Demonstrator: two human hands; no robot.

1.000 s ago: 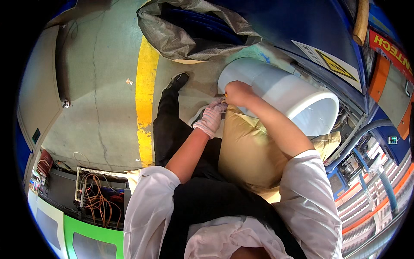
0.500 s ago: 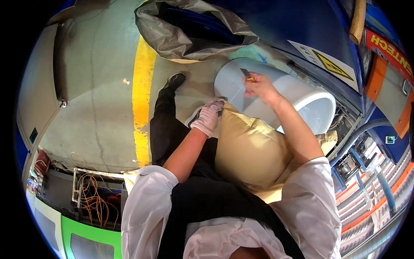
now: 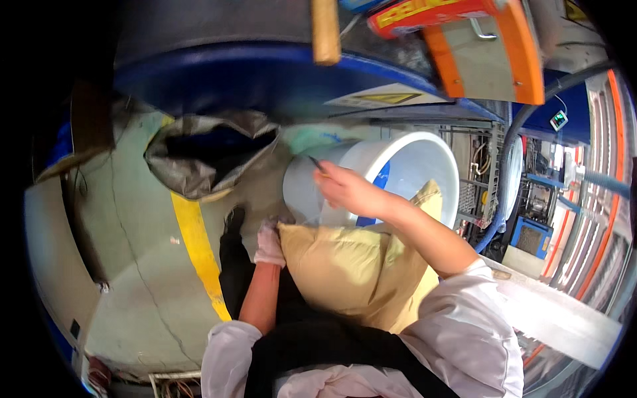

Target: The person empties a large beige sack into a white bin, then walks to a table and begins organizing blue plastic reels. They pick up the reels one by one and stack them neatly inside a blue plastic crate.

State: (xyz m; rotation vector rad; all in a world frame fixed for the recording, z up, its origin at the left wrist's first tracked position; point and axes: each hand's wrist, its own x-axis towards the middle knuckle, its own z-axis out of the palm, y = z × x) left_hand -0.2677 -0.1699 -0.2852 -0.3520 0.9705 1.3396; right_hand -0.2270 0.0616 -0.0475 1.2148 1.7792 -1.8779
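My left hand (image 3: 269,243), in a pale glove, is closed on the upper left corner of a tan sack (image 3: 338,262). The sack leans in front of my body, its top edge running to the right under my right forearm. Bare and closed, my right hand (image 3: 346,188) grips a utility knife (image 3: 318,164) with its dark blade pointing up and left, above the sack's edge. Behind that hand a big white tub (image 3: 312,192) lies on its side, its round mouth facing right. Something blue (image 3: 380,188) shows at the tub's opening, partly hidden by my right arm.
An open grey woven bag (image 3: 192,174) stands at the far left beside a yellow floor line (image 3: 196,242). A blue machine (image 3: 265,79) spans the back, with a wooden handle (image 3: 326,33) jutting over it. A dark hose (image 3: 514,152) and metal framing are on the right.
My view has swung right and farther out, so the bag, tub and sack appear shifted left. The left hand keeps the sack corner; the knife stays in my right hand.
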